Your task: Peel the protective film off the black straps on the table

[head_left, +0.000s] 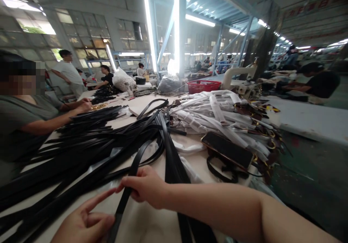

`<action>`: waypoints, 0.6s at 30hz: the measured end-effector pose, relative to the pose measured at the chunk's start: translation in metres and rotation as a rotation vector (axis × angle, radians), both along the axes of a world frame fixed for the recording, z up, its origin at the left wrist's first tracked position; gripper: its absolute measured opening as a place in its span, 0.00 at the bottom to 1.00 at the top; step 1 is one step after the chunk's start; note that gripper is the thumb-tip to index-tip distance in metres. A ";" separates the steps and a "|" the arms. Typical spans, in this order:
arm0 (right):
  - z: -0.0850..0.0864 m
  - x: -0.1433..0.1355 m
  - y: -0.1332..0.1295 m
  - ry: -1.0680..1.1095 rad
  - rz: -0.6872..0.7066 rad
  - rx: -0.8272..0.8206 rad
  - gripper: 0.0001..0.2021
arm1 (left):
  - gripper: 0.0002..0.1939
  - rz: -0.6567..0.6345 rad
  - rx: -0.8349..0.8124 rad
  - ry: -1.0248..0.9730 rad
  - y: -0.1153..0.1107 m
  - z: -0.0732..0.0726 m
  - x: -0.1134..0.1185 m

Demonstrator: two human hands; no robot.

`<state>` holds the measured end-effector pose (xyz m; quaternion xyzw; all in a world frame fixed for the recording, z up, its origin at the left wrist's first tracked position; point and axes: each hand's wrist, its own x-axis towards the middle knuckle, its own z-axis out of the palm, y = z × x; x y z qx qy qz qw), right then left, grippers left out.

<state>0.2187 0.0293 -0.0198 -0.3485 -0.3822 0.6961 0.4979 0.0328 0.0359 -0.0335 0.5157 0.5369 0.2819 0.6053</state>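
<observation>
A black strap (pixel 123 201) runs from the bottom edge up between my two hands. My right hand (pixel 144 186) pinches it between thumb and fingers, near the middle of the picture. Lower and to the left, my left hand (pixel 87 219) has its index finger stretched out towards the right fingertips, its thumb beside the same strap; whether it grips the strap is unclear. Many long black straps (pixel 73 167) lie in piles to the left, and a further bundle (pixel 172 159) hangs towards me beyond my right hand.
White-wrapped straps (pixel 217 116) are heaped at the right, with a dark phone-like object (pixel 228 150) before them. Behind stand a red basket (pixel 203 86) and a sewing machine (pixel 240 78). At the left, a person (pixel 35 108) works at the table (pixel 152 217).
</observation>
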 end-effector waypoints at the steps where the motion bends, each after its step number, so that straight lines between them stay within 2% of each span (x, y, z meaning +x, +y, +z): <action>1: -0.002 -0.003 -0.005 -0.028 0.085 0.043 0.09 | 0.53 0.008 -0.007 -0.002 -0.003 0.006 0.002; 3: -0.005 -0.006 -0.012 -0.075 0.226 0.118 0.11 | 0.54 0.022 -0.012 -0.006 -0.008 0.016 0.006; 4: -0.006 -0.005 -0.013 -0.081 0.253 0.131 0.13 | 0.53 0.023 -0.012 -0.005 -0.011 0.020 0.007; 5: -0.006 -0.003 -0.012 -0.063 0.235 0.122 0.15 | 0.52 0.016 -0.015 -0.004 -0.013 0.023 0.009; 9: -0.004 0.006 0.002 0.040 -0.067 0.023 0.20 | 0.47 -0.043 -0.003 0.001 -0.018 0.028 0.011; 10: -0.005 0.005 0.003 0.028 -0.095 0.036 0.20 | 0.46 -0.044 0.007 0.003 -0.018 0.028 0.010; 12: -0.007 -0.001 0.000 -0.039 -0.030 0.094 0.20 | 0.46 -0.018 0.035 0.006 -0.018 0.028 0.009; 15: -0.010 -0.009 -0.010 -0.155 0.152 0.162 0.21 | 0.45 0.014 0.043 -0.012 -0.020 0.030 0.009; 16: -0.010 -0.009 -0.011 -0.174 0.153 0.163 0.21 | 0.45 0.009 0.031 -0.018 -0.021 0.030 0.009; 18: -0.008 -0.005 -0.007 -0.148 0.028 0.139 0.21 | 0.44 -0.025 0.002 -0.022 -0.023 0.031 0.009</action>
